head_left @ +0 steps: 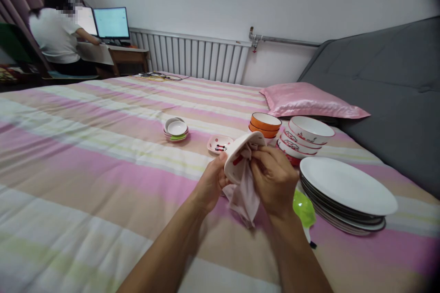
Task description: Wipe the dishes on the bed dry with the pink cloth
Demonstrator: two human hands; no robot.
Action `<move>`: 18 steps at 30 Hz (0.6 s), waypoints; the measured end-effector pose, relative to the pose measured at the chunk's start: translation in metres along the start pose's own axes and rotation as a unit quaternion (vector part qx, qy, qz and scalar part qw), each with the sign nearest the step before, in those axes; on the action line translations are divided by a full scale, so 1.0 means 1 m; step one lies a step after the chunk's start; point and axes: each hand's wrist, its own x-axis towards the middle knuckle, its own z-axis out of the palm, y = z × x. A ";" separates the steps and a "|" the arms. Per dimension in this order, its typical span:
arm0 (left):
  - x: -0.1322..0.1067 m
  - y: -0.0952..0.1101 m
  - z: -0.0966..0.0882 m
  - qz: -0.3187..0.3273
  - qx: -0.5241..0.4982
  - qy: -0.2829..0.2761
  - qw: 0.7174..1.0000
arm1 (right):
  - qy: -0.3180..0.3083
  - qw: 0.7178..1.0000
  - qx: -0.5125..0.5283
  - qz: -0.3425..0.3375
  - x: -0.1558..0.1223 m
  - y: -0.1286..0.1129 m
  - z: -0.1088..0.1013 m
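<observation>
My left hand [211, 182] grips a small white bowl with red marks [237, 155], tilted on its side above the bed. My right hand [273, 178] is closed on a pale pink cloth [244, 194] and presses it against the bowl; the cloth hangs down below both hands. Just behind the hands lie a small spotted dish [219, 143], stacked orange bowls [265, 124] and stacked white bowls with red patterns [305, 137].
A stack of large white plates [347, 190] lies right of my hands, with a green object [304, 208] beside it. Small saucers [176, 129] are stacked farther left on the striped bedspread [96, 160]. A pink pillow [309, 100] is behind. A person sits at a desk with monitors [112, 23] far left.
</observation>
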 end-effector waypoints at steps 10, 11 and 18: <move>0.002 -0.001 0.002 -0.104 0.016 -0.001 0.994 | 0.087 0.995 -0.027 -0.048 0.001 -0.003 -0.004; 0.002 -0.001 0.002 -0.105 0.019 -0.005 0.994 | 0.087 0.995 -0.030 -0.046 0.000 -0.003 -0.003; 0.003 -0.004 0.000 -0.105 0.024 -0.005 0.994 | 0.089 0.994 -0.053 -0.018 -0.002 -0.003 0.003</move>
